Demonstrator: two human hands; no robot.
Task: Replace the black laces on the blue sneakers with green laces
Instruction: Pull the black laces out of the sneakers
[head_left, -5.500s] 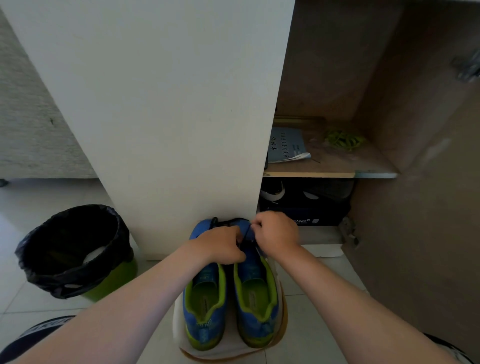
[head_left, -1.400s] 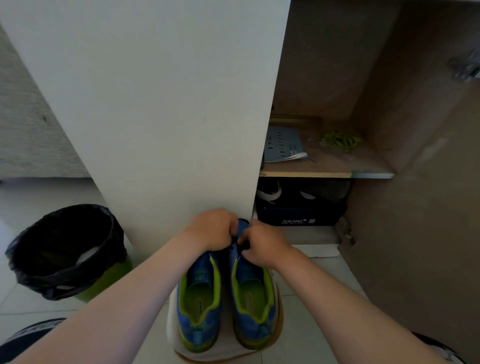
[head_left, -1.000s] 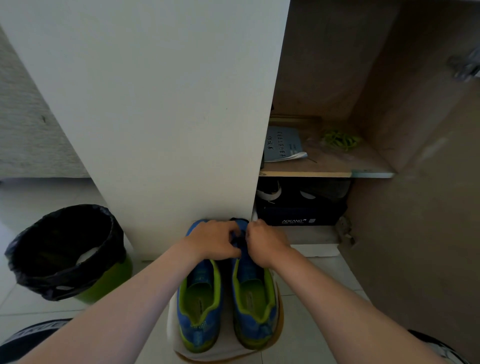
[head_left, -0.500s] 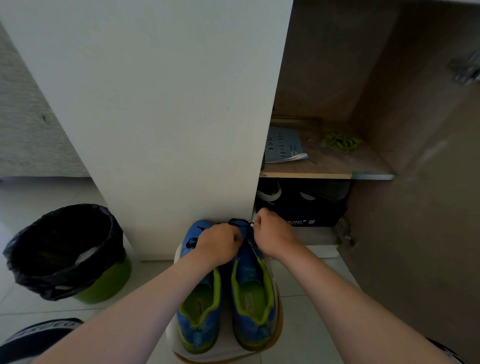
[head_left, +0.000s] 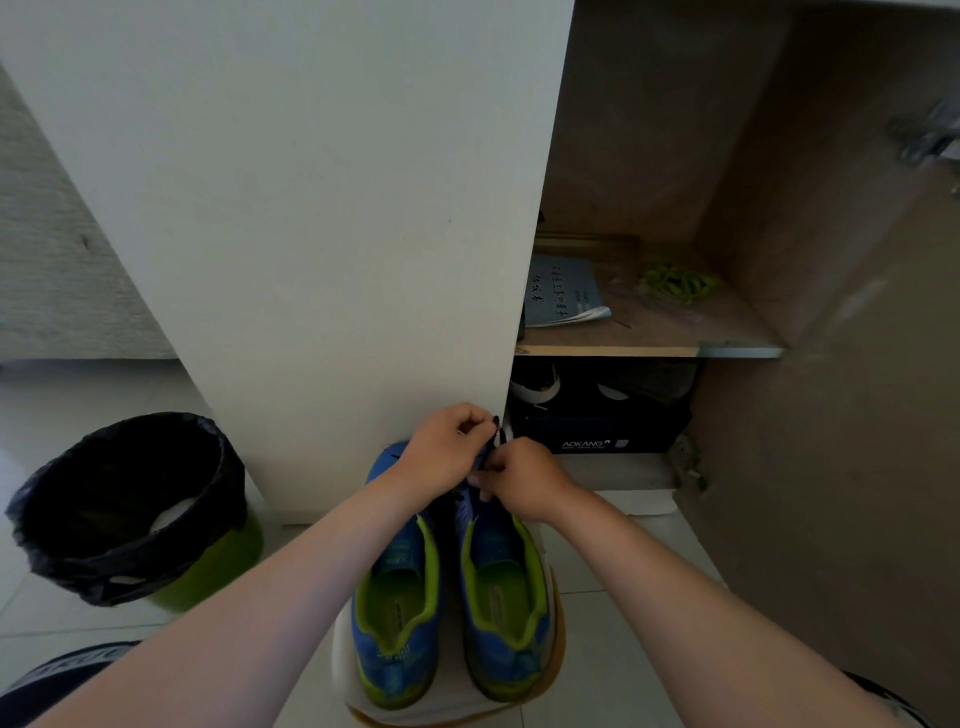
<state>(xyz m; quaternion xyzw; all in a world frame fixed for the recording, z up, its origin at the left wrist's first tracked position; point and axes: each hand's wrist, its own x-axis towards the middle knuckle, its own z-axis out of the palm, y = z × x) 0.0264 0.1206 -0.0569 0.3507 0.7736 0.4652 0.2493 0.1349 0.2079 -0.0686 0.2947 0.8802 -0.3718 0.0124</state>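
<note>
- The left hand (head_left: 445, 451) is up off the toe of the left-side sneaker, where it lay half a second ago, and now sits higher and further right in the centre of the frame.
- The right hand (head_left: 520, 480) has slid in leftward to meet it; the two hands are touching, knuckles together.
- Both hands are curled tight, each pinching the black lace (head_left: 493, 439); a short dark end pokes up between them.
- That lace runs down to the front of the right-side shoe of the blue sneakers (head_left: 505, 587), just below centre.
- With the left hand lifted, more of the left shoe's blue toe shows beside the wrist.
- The pair stands side by side, heels toward the bottom of the frame, on a pale pad (head_left: 340, 656), as before.
- The green laces (head_left: 675, 283) lie in a loose heap on the wooden shelf (head_left: 649, 340) at right of centre, well apart from the hands and unmoved.
- A booklet (head_left: 563, 293) lies on the same shelf, to the left of the heap.
- A dark shoe box (head_left: 597, 431) sits below the shelf, just right of the hands.
- The bin (head_left: 130, 501) with its black liner stands at lower left, same spot.
- The white cabinet door (head_left: 311, 208) fills the upper middle.
</note>
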